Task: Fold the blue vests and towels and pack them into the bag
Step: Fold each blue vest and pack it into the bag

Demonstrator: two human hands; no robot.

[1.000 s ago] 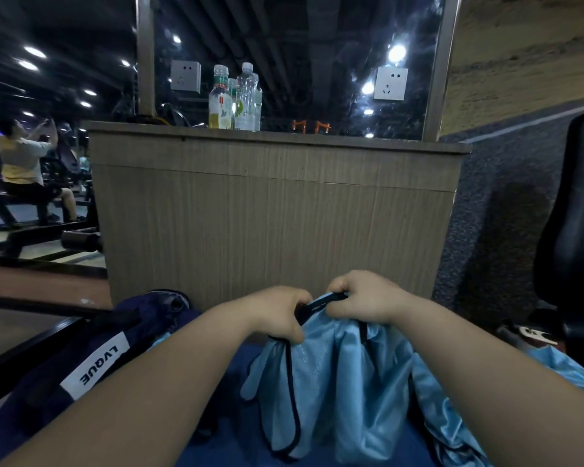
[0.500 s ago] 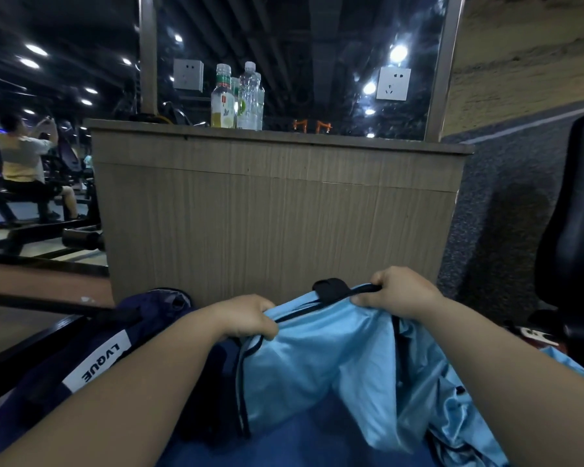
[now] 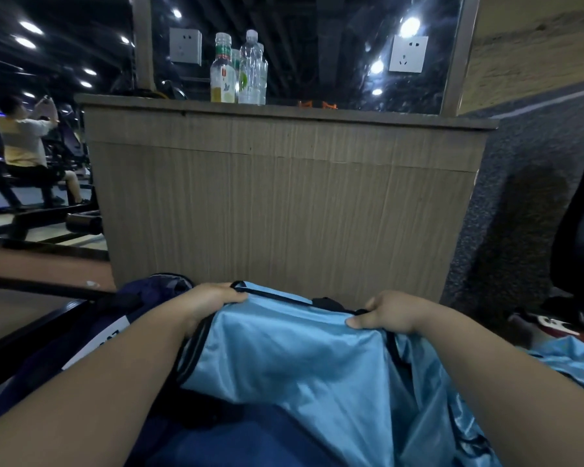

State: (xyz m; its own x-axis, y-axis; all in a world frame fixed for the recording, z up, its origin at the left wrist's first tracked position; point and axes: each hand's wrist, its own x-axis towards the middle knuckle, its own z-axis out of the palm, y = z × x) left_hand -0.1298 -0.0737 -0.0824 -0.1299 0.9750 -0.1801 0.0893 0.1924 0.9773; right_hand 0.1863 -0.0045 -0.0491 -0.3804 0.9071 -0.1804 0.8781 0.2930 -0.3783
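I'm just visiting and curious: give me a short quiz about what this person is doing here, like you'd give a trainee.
1. True or false: the left hand and the right hand both grip the blue vest.
2. The bottles stand: A on the floor; B on the wooden counter; C on a chair.
3. Fill in: the dark blue bag lies beside the person's ____ arm.
Key: 1 true; 2 B; 3 left.

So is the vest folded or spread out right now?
Spread. The left hand and right hand hold the vest by its top edge, well apart, and the cloth stretches flat between them.
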